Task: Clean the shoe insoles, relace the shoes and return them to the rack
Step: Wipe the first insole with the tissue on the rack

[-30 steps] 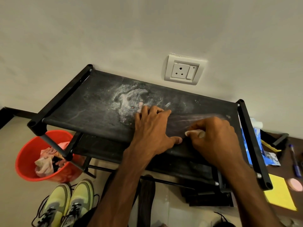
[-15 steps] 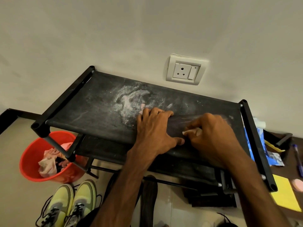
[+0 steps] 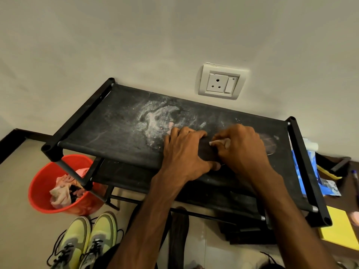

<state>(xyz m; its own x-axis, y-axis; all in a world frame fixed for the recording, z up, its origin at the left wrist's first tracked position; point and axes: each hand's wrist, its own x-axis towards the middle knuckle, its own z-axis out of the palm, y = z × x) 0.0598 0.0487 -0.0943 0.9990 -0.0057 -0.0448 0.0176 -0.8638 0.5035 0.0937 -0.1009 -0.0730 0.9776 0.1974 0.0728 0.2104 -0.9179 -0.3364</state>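
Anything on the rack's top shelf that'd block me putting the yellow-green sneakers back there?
Yes. A dark flat insole lies on the right half of the black fabric top shelf, pressed by the left hand, the right hand pinching a small pale wipe against it. White powdery residue covers the middle.

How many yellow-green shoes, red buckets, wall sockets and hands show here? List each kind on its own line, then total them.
Yellow-green shoes: 2
Red bucket: 1
Wall socket: 1
Hands: 2, left hand, and right hand pinching a white scrap
Total: 6
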